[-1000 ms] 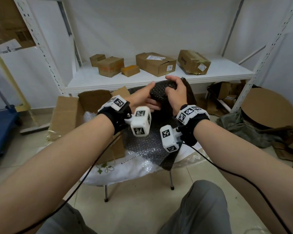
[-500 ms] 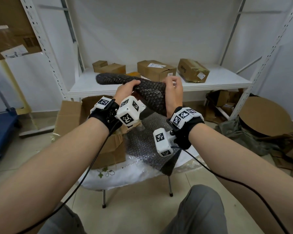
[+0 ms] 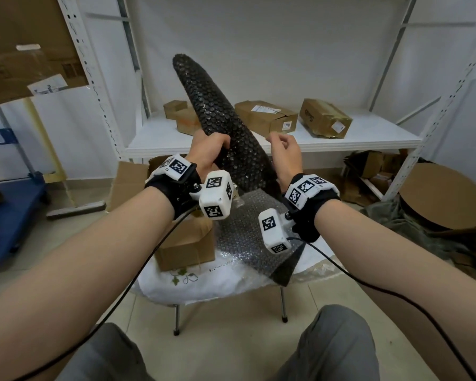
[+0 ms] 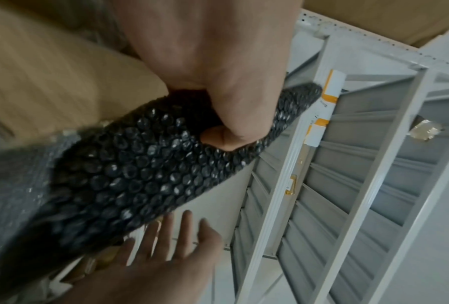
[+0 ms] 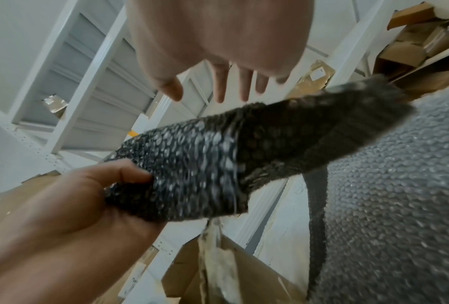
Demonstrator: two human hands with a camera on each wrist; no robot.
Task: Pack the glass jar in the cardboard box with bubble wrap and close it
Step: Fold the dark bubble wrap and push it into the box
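Left hand (image 3: 208, 149) grip pinches the bubble wrap (image 3: 217, 116) roll low down; its long axis runs up and away-left, tip above the shelf (image 3: 368, 133). Right hand (image 3: 285, 156) is just beside the roll's right edge, fingers loosely spread, holding nothing. Glass jar isn't visible, probably inside the roll. Cardboard box (image 3: 187, 243) sits below-left of the grip, nearer the left hand.
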